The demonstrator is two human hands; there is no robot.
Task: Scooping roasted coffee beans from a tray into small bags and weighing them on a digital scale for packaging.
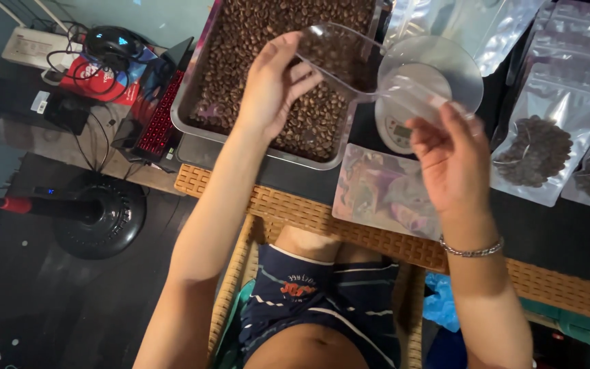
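My left hand [274, 85] grips the bowl end of a clear plastic scoop [339, 58] above a metal tray [189, 113] full of brown coffee beans [268, 41]. My right hand [453, 154] pinches the scoop's thin handle at its far end. That end is next to a clear round bowl [445, 61] standing on a small white scale [396, 130]. The scoop looks empty. An iridescent flat pouch [384, 191] lies on the dark table just below both hands.
Clear-fronted pouches holding beans [534, 150] lie at the right, with empty silver pouches [486, 27] behind them. A woven rattan edge [308, 215] borders the table. Left of the tray are a red-lit keyboard [162, 119], cables, and a round black fan base [100, 219] on the floor.
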